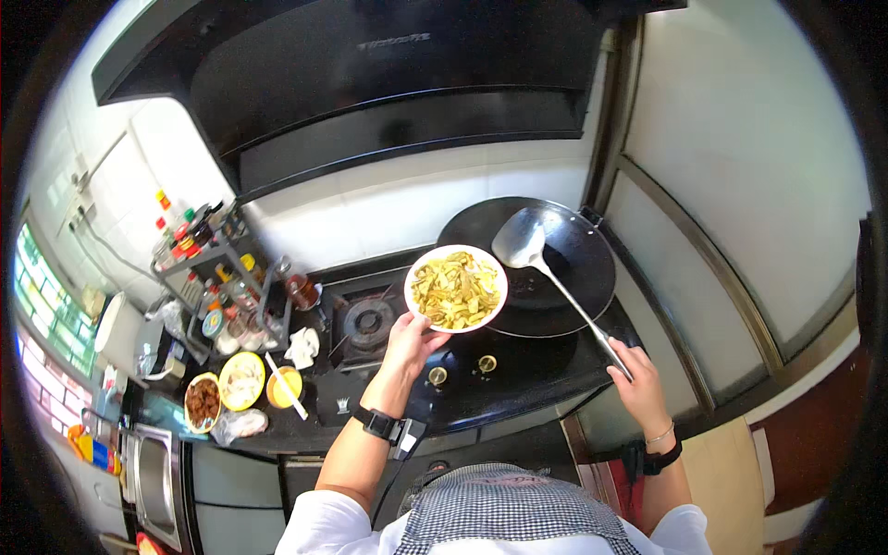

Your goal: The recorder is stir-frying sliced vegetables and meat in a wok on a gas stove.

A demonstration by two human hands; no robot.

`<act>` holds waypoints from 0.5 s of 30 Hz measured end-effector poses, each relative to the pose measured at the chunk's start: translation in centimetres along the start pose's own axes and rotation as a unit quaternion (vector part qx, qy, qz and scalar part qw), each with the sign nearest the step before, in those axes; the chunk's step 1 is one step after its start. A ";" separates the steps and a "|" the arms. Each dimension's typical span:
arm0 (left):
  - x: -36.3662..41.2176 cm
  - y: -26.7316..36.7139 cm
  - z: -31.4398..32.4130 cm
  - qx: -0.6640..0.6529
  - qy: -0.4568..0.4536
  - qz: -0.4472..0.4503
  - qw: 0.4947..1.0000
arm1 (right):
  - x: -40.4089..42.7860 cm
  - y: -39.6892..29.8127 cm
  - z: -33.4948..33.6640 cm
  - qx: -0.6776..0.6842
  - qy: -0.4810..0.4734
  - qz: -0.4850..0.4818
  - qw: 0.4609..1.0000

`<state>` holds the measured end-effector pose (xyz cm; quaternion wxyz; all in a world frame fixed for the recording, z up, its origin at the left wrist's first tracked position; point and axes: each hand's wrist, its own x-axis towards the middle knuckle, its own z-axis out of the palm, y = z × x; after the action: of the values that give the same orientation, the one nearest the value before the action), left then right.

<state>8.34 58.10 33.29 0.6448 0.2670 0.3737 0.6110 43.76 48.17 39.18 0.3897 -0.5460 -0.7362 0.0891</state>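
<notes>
My left hand (411, 341) grips the near rim of a white plate (409, 295), held up over the stove between the bare burner and the wok. Chopped yellow-green vegetable pieces (458, 290) cover the plate. In my right hand (637, 378) is the handle of a long metal wok spatula (522, 239). Its broad blade hangs over the dark wok (576, 291), just right of the plate. The plate hides part of the wok's left rim. A few small dark bits show on the wok's surface.
Left of the wok is a gas burner (370, 321) with its grate. Farther left stand a bowl of brown food (203, 402), a yellow-rimmed bowl of pale slices (241, 380), and a bowl of yellow liquid (279, 395) with a white utensil across it. A condiment rack (208, 260) holds bottles. The range hood (402, 90) overhangs the stove.
</notes>
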 end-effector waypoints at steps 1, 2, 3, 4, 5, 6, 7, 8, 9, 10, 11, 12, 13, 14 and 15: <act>1.0 -0.1 0.5 0.006 0.005 -0.012 1.000 | 0.1 0.2 0.0 0.005 0.001 -0.019 1.000; 1.9 -0.4 1.0 0.012 0.012 -0.025 1.000 | 0.2 0.3 -0.2 0.008 -0.001 -0.037 0.999; 2.4 -0.6 1.6 0.007 0.005 -0.026 1.000 | 0.2 0.1 -0.5 -0.017 -0.008 -0.030 0.999; 2.9 -0.7 2.1 0.006 -0.005 -0.028 1.000 | 0.2 0.2 -0.8 -0.024 -0.002 -0.027 0.999; 3.2 -0.9 2.4 0.013 -0.010 -0.030 0.999 | 0.1 0.5 -0.9 -0.058 -0.011 -0.037 0.998; 3.5 -1.1 2.7 0.020 -0.014 -0.030 0.999 | 0.0 0.8 -0.9 -0.092 -0.020 -0.047 0.994; 3.9 -1.2 2.7 0.018 -0.021 -0.037 0.999 | 0.0 1.0 -0.8 -0.141 -0.011 -0.072 0.987; 4.2 -1.3 2.7 0.015 -0.027 -0.039 0.999 | -0.1 1.0 -0.9 -0.147 -0.009 -0.071 0.987; 4.5 -1.4 2.8 0.016 -0.020 -0.042 0.999 | -0.2 1.0 -1.0 -0.173 -0.020 -0.073 0.982; 4.7 -1.5 2.9 0.017 -0.013 -0.045 0.999 | -0.1 1.0 -1.1 -0.198 -0.031 -0.075 0.977; 4.8 -1.5 2.9 0.028 -0.014 -0.042 0.999 | -0.1 0.9 -1.0 -0.212 -0.021 -0.082 0.974; 5.0 -1.5 2.8 0.025 -0.015 -0.043 0.999 | 0.1 1.1 -1.0 -0.215 -0.022 -0.082 0.973; 5.1 -1.4 2.7 0.042 -0.020 -0.044 0.998 | 0.5 1.5 -1.2 -0.248 -0.002 -0.102 0.963; 5.2 -1.2 2.5 0.061 -0.023 -0.044 0.997 | 0.9 1.7 -1.2 -0.278 0.018 -0.124 0.953; 5.3 -1.2 2.3 0.060 -0.021 -0.042 0.997 | 1.2 1.8 -1.3 -0.278 0.025 -0.124 0.952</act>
<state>10.75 63.44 32.84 0.6606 0.3024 0.4071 0.5536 45.81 49.55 39.63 0.2491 -0.5394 -0.7836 -0.1816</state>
